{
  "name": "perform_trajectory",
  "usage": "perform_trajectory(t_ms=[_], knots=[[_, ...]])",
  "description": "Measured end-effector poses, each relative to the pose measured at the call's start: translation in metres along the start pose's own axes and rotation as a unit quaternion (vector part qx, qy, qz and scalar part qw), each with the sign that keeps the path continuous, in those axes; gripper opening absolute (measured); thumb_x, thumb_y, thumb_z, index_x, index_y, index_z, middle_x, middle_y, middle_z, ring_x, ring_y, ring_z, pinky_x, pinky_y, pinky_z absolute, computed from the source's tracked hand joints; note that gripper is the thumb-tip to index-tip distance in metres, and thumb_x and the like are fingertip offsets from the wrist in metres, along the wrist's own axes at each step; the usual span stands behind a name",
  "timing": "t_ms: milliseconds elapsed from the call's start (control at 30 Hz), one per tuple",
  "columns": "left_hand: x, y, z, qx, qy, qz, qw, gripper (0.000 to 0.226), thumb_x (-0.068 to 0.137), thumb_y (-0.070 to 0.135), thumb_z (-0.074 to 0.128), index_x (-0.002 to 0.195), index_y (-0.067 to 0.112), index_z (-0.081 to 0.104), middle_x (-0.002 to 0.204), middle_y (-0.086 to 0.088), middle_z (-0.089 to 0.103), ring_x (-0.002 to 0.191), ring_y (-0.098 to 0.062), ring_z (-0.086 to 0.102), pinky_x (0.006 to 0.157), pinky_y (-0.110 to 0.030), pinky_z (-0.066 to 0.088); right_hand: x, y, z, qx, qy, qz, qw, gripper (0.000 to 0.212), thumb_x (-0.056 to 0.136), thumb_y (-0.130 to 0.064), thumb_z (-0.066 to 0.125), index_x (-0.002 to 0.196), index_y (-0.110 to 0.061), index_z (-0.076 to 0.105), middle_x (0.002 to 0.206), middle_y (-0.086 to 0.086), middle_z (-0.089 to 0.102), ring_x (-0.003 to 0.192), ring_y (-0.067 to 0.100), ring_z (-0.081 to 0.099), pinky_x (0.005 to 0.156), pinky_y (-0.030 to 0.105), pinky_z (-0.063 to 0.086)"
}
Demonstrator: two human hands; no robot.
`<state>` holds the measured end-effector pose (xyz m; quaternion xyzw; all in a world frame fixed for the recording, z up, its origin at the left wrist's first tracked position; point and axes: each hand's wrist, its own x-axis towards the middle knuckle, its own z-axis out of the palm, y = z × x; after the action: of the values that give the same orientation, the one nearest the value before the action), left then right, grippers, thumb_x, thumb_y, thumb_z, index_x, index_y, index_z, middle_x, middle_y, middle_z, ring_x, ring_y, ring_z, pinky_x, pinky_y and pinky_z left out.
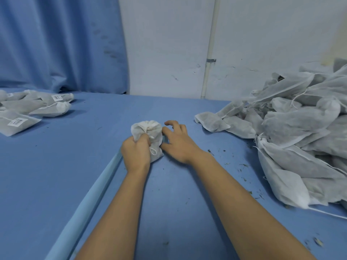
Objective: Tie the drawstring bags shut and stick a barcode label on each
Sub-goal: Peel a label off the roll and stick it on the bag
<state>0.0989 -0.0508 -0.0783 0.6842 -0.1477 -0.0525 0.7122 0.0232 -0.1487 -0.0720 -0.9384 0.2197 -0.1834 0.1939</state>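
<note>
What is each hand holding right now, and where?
Left hand grips the white drawstring bag below its gathered top; right hand rests open against its side.

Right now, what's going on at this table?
A person is working on one drawstring bag in the middle of the blue table. The left hand grips the bag, whose mouth is already gathered. The right hand sits against the bag's right side with relaxed fingers. No label shows on this bag. A pile of bags waits on the right, and the labelled bags lie on the far left.
</note>
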Motion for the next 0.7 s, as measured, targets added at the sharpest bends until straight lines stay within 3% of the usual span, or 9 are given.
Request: perform_trajectory(t_ms=[133,267,367,467,567,700], knots=[[0.000,-0.001,0.001,-0.008,-0.068,0.016,0.998,0.035,0.067,0.016,0.052,0.034,0.022,0.042,0.034,0.013,0.033,0.037,-0.006,0.031,0.048,-0.028,0.025,0.000,0.001,0.000,-0.073,0.070,-0.010,0.995,0.024,0.090,-0.027,0.054,0.109,-0.013,0.055,0.144,0.001,0.027,0.131,0.022,0.019,0.102,0.036,0.020],[-0.003,0.000,0.002,0.009,-0.137,0.031,0.990,0.018,0.069,0.017,0.054,0.053,0.017,0.046,0.040,0.017,0.046,0.040,0.002,0.041,0.048,-0.017,0.033,-0.008,0.012,-0.001,-0.131,0.135,0.047,0.981,0.023,0.090,-0.022,0.050,0.111,-0.014,0.057,0.145,0.002,0.025,0.134,0.021,0.014,0.109,0.038,0.005],[-0.005,0.002,0.001,0.021,-0.162,0.026,0.986,0.009,0.057,0.024,0.048,0.052,0.017,0.044,0.039,0.017,0.044,0.041,0.002,0.040,0.054,-0.026,0.030,-0.011,0.013,-0.003,-0.135,0.137,0.066,0.979,0.028,0.091,-0.021,0.049,0.118,-0.017,0.056,0.148,0.002,0.023,0.136,0.022,0.013,0.108,0.038,0.004],[-0.005,0.001,0.001,0.029,-0.176,0.027,0.984,0.009,0.055,0.023,0.048,0.052,0.016,0.044,0.045,0.014,0.044,0.047,-0.002,0.039,0.055,-0.026,0.031,-0.023,0.014,0.001,-0.051,0.140,0.091,0.985,0.046,0.090,-0.036,0.058,0.132,-0.025,0.046,0.151,0.000,0.017,0.139,0.019,0.011,0.110,0.039,0.009],[-0.004,0.000,0.001,0.021,-0.193,0.040,0.980,0.010,0.063,0.020,0.051,0.057,0.013,0.047,0.050,0.015,0.052,0.051,0.002,0.046,0.052,-0.013,0.036,-0.038,0.019,-0.001,0.094,0.148,0.164,0.971,0.073,0.086,-0.038,0.065,0.146,-0.021,0.027,0.152,0.000,0.020,0.140,0.019,0.018,0.113,0.041,0.016],[-0.004,0.000,0.003,0.023,-0.216,0.051,0.975,0.023,0.057,0.023,0.046,0.068,0.005,0.054,0.068,0.008,0.055,0.057,0.003,0.047,0.055,-0.013,0.035,-0.042,0.021,-0.007,0.186,0.159,0.182,0.952,0.057,0.091,-0.023,0.063,0.141,-0.014,0.038,0.141,0.001,0.046,0.130,0.017,0.044,0.109,0.043,0.033]])
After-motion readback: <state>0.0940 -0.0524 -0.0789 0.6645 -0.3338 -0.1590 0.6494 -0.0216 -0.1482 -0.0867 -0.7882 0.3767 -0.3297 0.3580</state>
